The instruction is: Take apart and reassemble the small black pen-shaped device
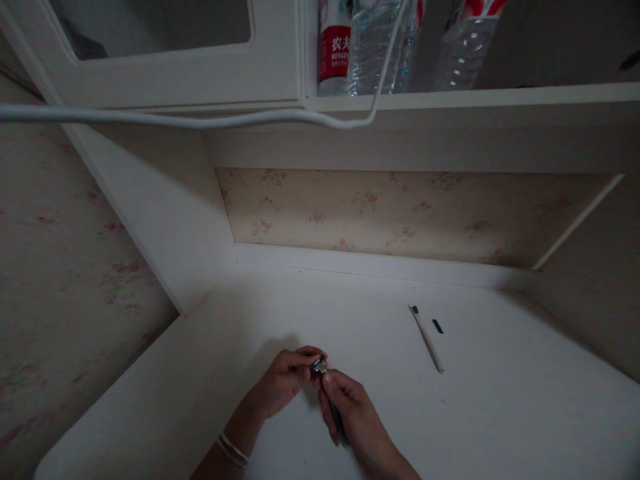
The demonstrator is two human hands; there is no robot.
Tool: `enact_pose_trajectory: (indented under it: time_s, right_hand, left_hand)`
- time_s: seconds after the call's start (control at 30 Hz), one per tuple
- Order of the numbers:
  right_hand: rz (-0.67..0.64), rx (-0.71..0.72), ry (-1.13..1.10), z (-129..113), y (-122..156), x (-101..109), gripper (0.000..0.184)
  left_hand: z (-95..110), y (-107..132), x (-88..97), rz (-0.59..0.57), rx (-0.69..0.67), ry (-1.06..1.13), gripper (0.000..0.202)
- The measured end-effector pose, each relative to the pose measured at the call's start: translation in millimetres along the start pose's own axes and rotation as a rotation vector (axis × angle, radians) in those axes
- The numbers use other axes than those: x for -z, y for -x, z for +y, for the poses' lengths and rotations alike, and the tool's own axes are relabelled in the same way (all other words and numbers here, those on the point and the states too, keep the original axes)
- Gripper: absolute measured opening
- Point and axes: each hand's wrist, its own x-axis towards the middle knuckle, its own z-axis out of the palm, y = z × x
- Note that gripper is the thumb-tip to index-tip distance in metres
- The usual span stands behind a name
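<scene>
Both my hands meet over the white desk (pixel 480 413), low in the middle of the head view. My right hand (pixel 353 407) is closed round a thin dark handle that runs down under the palm; it looks like a razor (pixel 320 367) with a small grey metal head. My left hand (pixel 287 377) pinches that head with its fingertips. A pale bracelet sits on my left wrist.
A slim white stick-like item (pixel 427 339) and a tiny dark piece (pixel 438 326) lie on the desk to the right. Above, a shelf holds plastic water bottles (pixel 373 47). A white cable (pixel 200 120) sags across the cabinet front. Floral wallpaper backs the alcove.
</scene>
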Motion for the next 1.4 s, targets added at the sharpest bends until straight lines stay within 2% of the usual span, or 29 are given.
enact_pose_trajectory:
  time_s: [0.23,0.53,0.9,1.07,1.27,1.4]
  right_hand:
    - [0.048,0.027,0.064,6.7,-4.2,-3.4,0.05]
    - [0.044,0.025,-0.039,3.1,-2.4,-4.6,0.049]
    - [0.03,-0.043,0.019,7.8,0.7,2.8,0.046]
    - [0.088,0.038,0.117,11.1,1.3,-1.6,0.046]
    - [-0.033,-0.057,-0.046,6.1,1.7,-6.1,0.047]
    - [0.036,-0.031,-0.019,10.4,0.2,-4.5,0.045]
  left_hand:
    - [-8.3,0.9,-3.3,0.113,0.053,0.151,0.02]
    - [-10.4,1.3,-2.5,0.149,0.073,0.179,0.025]
    - [-4.3,0.9,2.9,0.03,0.049,0.032,0.02]
    - [-8.0,4.2,9.3,0.051,0.085,0.091,0.021]
    - [-12.4,6.6,12.1,0.079,0.1,0.177,0.016]
    - [-10.5,4.0,7.0,0.112,0.077,0.14,0.013]
